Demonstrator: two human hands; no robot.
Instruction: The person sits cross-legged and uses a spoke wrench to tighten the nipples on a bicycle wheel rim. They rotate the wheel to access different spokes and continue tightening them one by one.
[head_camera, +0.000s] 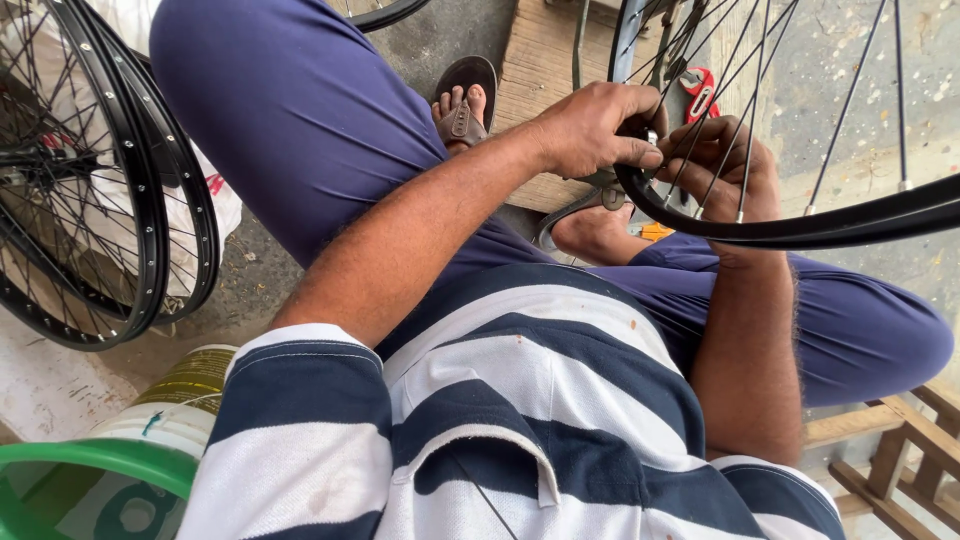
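We see only part of the rim (800, 228): its black arc crosses our lap at the right and runs out of the picture at the top and right edges, so the hub is out of view. Its spokes (848, 100) fan upward and cover much of our right hand (722, 165), which sits behind them inside the wheel; its fingers are curled close, but what they grip is hidden and we cannot tell. Our left hand (598, 128) reaches across from the left and pinches the rim's inner edge, thumb and fingertips closed narrow on a small metal piece (651, 137) too small to make out. The two hands are almost touching, with the rim between them.

A red tool (700, 92) lies behind the spokes just above the right hand, half hidden. A small orange thing (655, 232) shows beneath the rim, unclear.

At the left, stacked black wheels (110, 200) lean over a white bag (222, 200) with red marks, cut off by the edge. At lower left a white bucket (165, 420) carries an olive-yellow band label, and a green tub (110, 465) cuts across it. A wooden frame (890, 450) shows at the lower right corner.
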